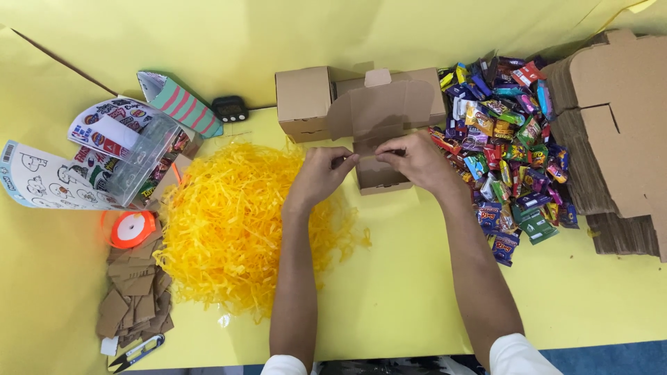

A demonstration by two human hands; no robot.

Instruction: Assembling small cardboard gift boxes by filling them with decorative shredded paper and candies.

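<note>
A small brown cardboard box point(379, 118) stands half folded in the middle of the yellow table point(403, 292), its lid flap raised. My left hand point(321, 173) pinches the box's near-left flap edge. My right hand point(415, 158) grips the near-right edge of the same box. Both hands meet at the front of the box, fingers closed on the cardboard. A finished closed box point(303, 103) sits just behind to the left.
A heap of yellow shredded paper point(236, 215) lies at the left. Wrapped candies point(507, 139) are piled at the right, beside stacks of flat cardboard blanks point(611, 132). Sticker sheets point(83, 160), an orange ribbon spool point(132, 228), cardboard scraps point(135, 298), scissors point(137, 353) and a small timer point(230, 107) sit far left.
</note>
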